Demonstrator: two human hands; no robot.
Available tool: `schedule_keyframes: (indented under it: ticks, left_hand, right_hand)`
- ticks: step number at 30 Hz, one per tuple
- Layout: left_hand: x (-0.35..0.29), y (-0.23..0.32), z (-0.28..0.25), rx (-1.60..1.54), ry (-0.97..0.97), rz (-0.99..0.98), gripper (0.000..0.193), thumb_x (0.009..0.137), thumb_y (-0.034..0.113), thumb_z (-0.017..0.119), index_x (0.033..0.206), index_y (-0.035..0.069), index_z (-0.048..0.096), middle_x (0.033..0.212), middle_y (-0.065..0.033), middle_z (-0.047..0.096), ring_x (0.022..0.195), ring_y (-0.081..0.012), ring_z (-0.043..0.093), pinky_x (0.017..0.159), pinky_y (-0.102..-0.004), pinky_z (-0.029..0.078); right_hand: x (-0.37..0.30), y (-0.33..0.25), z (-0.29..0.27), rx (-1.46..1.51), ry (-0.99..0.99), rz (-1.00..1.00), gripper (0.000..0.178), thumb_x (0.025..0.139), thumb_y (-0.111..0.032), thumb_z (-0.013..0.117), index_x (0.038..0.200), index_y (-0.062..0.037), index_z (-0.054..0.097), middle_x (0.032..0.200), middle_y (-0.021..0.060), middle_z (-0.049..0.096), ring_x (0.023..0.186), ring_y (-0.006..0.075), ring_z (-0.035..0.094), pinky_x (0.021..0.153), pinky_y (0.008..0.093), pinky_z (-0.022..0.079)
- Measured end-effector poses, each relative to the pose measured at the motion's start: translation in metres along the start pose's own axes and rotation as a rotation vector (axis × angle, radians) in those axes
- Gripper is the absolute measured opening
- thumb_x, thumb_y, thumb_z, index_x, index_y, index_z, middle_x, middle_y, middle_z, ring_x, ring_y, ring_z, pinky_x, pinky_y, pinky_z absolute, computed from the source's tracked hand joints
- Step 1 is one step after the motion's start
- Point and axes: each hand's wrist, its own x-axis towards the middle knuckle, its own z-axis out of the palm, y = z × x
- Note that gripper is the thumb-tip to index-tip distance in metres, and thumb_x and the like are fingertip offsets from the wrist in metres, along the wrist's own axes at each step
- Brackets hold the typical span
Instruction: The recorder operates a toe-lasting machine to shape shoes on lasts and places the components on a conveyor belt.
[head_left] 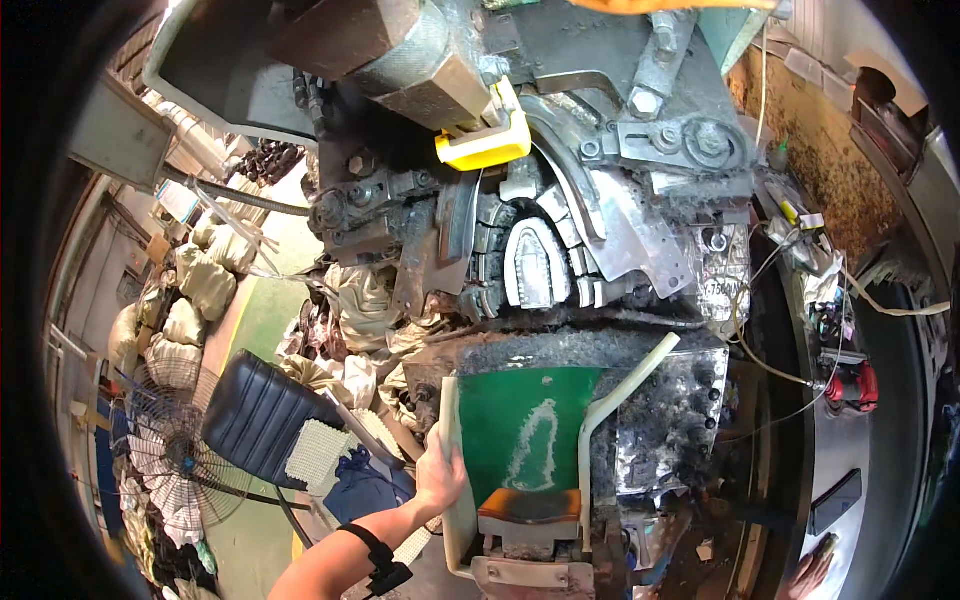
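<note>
My left hand (440,474) is closed round the left side of a cream-coloured rail (452,505) that borders a green plate (500,420). A black band with a small box (385,570) is strapped round my left forearm. On the plate is a pale, shoe-sole-shaped powdery outline (535,445). Beyond it, a light shoe-sole-shaped form (535,265) sits among the curved metal jaws (485,245) of a machine. At the plate's near end is a block with a scorched brown top (528,504). My right hand is out of view.
A yellow bracket (485,145) hangs over the jaws. To the left are a dark padded chair (265,410), a wire-caged fan (180,450) and piled pale sacks (205,280). At right, a red tool (852,388) and a dark flat phone-like object (836,500) lie along a ledge.
</note>
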Motion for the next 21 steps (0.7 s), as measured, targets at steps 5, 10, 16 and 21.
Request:
schedule_keyframes:
  ticks: [5,10,16,21]
  left_hand:
    - [-0.001,0.001,0.001,-0.013,0.014,0.009,0.048,0.093,0.01,0.055,0.137,0.002,0.035,0.089,-0.0321,0.065,0.078,-0.0511,0.063,0.068,-0.0567,0.051]
    - [0.001,0.001,0.001,-0.027,0.001,-0.014,0.049,0.093,0.01,0.055,0.136,0.0,0.035,0.088,-0.0324,0.064,0.077,-0.0514,0.063,0.068,-0.0573,0.051]
    - [0.001,-0.004,0.002,-0.018,-0.001,0.009,0.049,0.093,0.011,0.054,0.136,0.0,0.035,0.088,-0.0326,0.065,0.078,-0.052,0.063,0.068,-0.0582,0.051]
    - [0.0,0.008,-0.003,-0.024,-0.006,-0.031,0.051,0.093,0.012,0.055,0.138,-0.001,0.034,0.093,-0.0339,0.064,0.082,-0.0524,0.063,0.07,-0.0584,0.051]
  right_hand:
    - [0.001,-0.001,-0.008,0.044,-0.101,0.057,0.034,0.104,-0.017,0.044,0.126,0.0065,0.057,0.114,0.0239,0.066,0.085,0.0374,0.067,0.067,0.0435,0.057]
    - [0.008,-0.003,-0.013,0.091,-0.188,0.131,0.033,0.104,-0.016,0.045,0.126,0.0058,0.057,0.113,0.0247,0.066,0.083,0.0374,0.067,0.067,0.0436,0.057]
    - [-0.027,0.007,0.0,0.132,-0.285,0.207,0.036,0.1,-0.016,0.055,0.13,0.0037,0.057,0.11,0.023,0.067,0.08,0.0335,0.067,0.064,0.0411,0.056]
    - [-0.094,0.02,0.032,0.14,-0.595,0.447,0.05,0.105,-0.025,0.038,0.15,-0.004,0.039,0.152,0.0193,0.041,0.139,0.0413,0.038,0.115,0.0481,0.03]
